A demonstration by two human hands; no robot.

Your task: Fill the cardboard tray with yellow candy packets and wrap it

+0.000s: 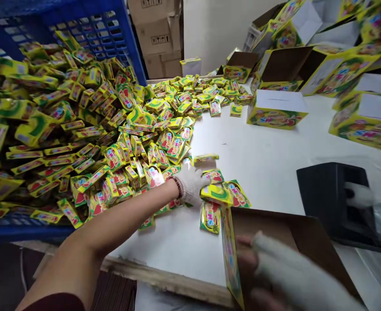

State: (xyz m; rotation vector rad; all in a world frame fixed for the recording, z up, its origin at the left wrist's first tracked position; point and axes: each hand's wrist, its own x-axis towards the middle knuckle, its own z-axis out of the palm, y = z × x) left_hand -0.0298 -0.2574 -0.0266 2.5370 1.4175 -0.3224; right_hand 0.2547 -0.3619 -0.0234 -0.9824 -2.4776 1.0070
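Observation:
My left hand, in a white knit glove with a beaded bracelet at the wrist, reaches over the white table. Its fingers are curled onto the end of a small yellow-green printed box, which sits tilted over other flat boxes. One more such box lies just in front of it. At the lower right, my right hand, also gloved with bare fingertips, is inside an open display carton. Motion smears its fingers, and whether it holds anything is hidden.
A blue crate on the left spills a heap of small boxes onto the table. Printed display cartons stand at the back right. A black tape dispenser sits right of the open carton. Brown cardboard boxes are stacked behind.

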